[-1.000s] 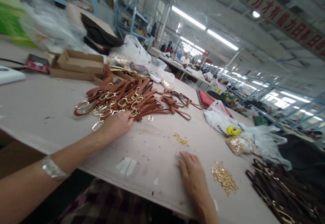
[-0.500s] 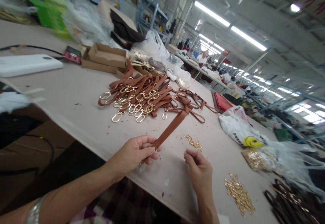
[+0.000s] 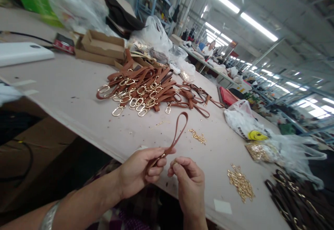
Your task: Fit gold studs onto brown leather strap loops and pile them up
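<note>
My left hand is closed around a brown leather wrist strap, whose loop sticks up and to the right. Some gold metal shows between those fingers. Just right of it, my right hand pinches a tiny gold metal piece between thumb and fingertips, mostly hidden. Beyond the hands lies a heap of brown leather straps with gold oval clasps. A small cluster of gold pieces rests behind my right hand, and a larger pile of gold pieces lies to its right.
Cardboard trays and a white device stand at the back left. To the right are a plastic bag with a smiley, a bag of gold parts and dark straps. The table's near edge runs diagonally below my hands.
My right hand has moved left, close to my left hand. The strap has turned from showing its flat side to showing its open loop edge-on. The camera view has shifted slightly.
</note>
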Available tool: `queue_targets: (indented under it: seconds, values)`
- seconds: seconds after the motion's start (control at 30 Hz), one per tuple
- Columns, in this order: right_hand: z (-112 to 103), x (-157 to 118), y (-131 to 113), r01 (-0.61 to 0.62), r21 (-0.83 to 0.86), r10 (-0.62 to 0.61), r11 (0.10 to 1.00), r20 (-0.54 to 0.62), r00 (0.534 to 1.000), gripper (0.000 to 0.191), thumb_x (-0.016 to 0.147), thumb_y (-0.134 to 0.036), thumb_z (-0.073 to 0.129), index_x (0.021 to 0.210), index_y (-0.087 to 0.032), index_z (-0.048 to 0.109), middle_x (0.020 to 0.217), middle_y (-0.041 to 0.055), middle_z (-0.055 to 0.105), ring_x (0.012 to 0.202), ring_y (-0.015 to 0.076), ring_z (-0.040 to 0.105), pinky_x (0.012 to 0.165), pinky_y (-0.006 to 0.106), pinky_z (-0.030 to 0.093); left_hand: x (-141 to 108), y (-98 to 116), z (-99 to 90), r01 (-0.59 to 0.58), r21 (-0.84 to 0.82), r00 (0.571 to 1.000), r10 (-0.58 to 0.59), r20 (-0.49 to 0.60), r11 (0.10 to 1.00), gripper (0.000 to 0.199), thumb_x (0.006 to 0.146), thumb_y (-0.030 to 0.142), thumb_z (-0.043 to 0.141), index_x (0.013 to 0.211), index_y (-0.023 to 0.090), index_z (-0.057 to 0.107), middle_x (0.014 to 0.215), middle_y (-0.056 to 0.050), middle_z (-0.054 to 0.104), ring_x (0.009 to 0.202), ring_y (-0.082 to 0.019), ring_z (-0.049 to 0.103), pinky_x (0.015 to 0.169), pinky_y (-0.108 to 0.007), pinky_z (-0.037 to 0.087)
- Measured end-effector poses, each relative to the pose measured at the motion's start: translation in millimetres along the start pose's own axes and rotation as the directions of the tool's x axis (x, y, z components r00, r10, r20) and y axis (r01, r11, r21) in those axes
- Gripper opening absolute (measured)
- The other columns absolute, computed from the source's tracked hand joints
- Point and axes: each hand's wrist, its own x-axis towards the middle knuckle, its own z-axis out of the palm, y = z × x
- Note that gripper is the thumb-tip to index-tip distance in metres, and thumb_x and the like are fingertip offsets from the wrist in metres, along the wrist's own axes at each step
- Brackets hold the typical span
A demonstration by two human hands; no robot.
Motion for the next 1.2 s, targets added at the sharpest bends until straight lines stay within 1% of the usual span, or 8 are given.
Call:
queue_targets:
  seconds: [0.1,0.37,0.53,0.67,0.83,0.9,1.07,1.2]
  values:
    - [2,-2,0,-0.007,0.019,0.007,1.0,0.001,1.0,0.009,0.084,-0.029,0.073,0.088,-0.021,0.072,0.071,-0.0023,0.068,0.067,0.0116,0.06,0.068,0.026,0.047,-4,-7,4.0,-0.059,0.112,0.998,0.059,0.002,0.992,0.028,0.083,0.04,0.066,0.085,0.013,0.061,0.064,0.007,0.04,0.043,-0.001,0.022,0.042,-0.017,0.012]
    - [8,-4,-5,-0.072,0.132,0.071,0.989,0.011,0.997,0.011,0.08,-0.029,0.076,0.085,-0.02,0.073,0.066,-0.0024,0.067,0.063,0.0109,0.059,0.064,0.024,0.047,-7,-18,7.0,-0.174,0.448,0.984,0.167,0.056,0.877,0.036,0.093,0.05,0.05,0.08,0.017,0.052,0.063,0.007,0.037,0.046,-0.005,0.019,0.042,-0.019,0.013]
    - [7,-5,-8,-0.085,0.014,0.085,0.996,0.013,0.996,0.012,0.081,-0.03,0.074,0.084,-0.019,0.073,0.067,-0.0019,0.066,0.065,0.0111,0.058,0.066,0.025,0.047,-8,-19,7.4,-0.209,0.552,0.976,0.204,0.071,0.808,0.038,0.093,0.053,0.048,0.094,0.018,0.061,0.063,0.006,0.034,0.051,-0.008,0.021,0.042,-0.019,0.015]
    - [9,-8,-12,-0.036,-0.09,0.036,0.995,-0.003,0.999,0.012,0.082,-0.031,0.072,0.084,-0.019,0.073,0.076,0.0003,0.069,0.072,0.0139,0.06,0.073,0.028,0.049,-9,-20,5.7,-0.228,0.627,0.968,0.241,0.066,0.745,0.041,0.094,0.051,0.047,0.109,0.019,0.066,0.06,0.005,0.034,0.052,-0.011,0.027,0.044,-0.02,0.02]
    - [17,-13,-19,0.019,-0.064,-0.026,0.998,-0.114,0.993,0.012,0.076,-0.024,0.073,0.082,-0.021,0.063,0.079,-0.0022,0.067,0.074,0.0133,0.06,0.071,0.026,0.049,-9,-17,1.0,-0.271,0.739,0.946,0.315,0.084,0.617,0.037,0.09,0.048,0.054,0.106,0.022,0.074,0.061,0.0,0.049,0.055,-0.014,0.037,0.045,-0.022,0.027]
    - [18,-13,-19,0.035,-0.037,-0.04,0.999,-0.139,0.989,0.017,0.074,-0.021,0.072,0.082,-0.021,0.058,0.077,-0.0038,0.064,0.072,0.0123,0.058,0.068,0.025,0.048,-7,-15,-1.0,-0.26,0.762,0.95,0.299,0.091,0.593,0.036,0.089,0.048,0.056,0.106,0.024,0.076,0.063,-0.001,0.054,0.055,-0.015,0.038,0.044,-0.023,0.028]
    - [19,-15,-18,0.072,-0.037,-0.078,0.997,-0.203,0.976,0.02,0.073,-0.019,0.072,0.08,-0.022,0.053,0.073,-0.006,0.058,0.068,0.0104,0.053,0.065,0.023,0.046,-2,-20,0.6,-0.21,0.743,0.973,0.212,0.094,0.635,0.041,0.087,0.052,0.057,0.113,0.025,0.074,0.051,0.002,0.043,0.047,-0.013,0.032,0.04,-0.021,0.025]
    - [4,-15,-20,0.051,-0.142,-0.072,0.989,-0.148,0.986,0.019,0.077,-0.024,0.071,0.088,-0.022,0.055,0.076,-0.0048,0.061,0.071,0.0118,0.058,0.068,0.025,0.048,0,-26,0.6,-0.162,0.601,0.987,0.144,0.078,0.783,0.035,0.088,0.049,0.059,0.103,0.022,0.076,0.064,-0.001,0.055,0.054,-0.013,0.044,0.045,-0.019,0.039]
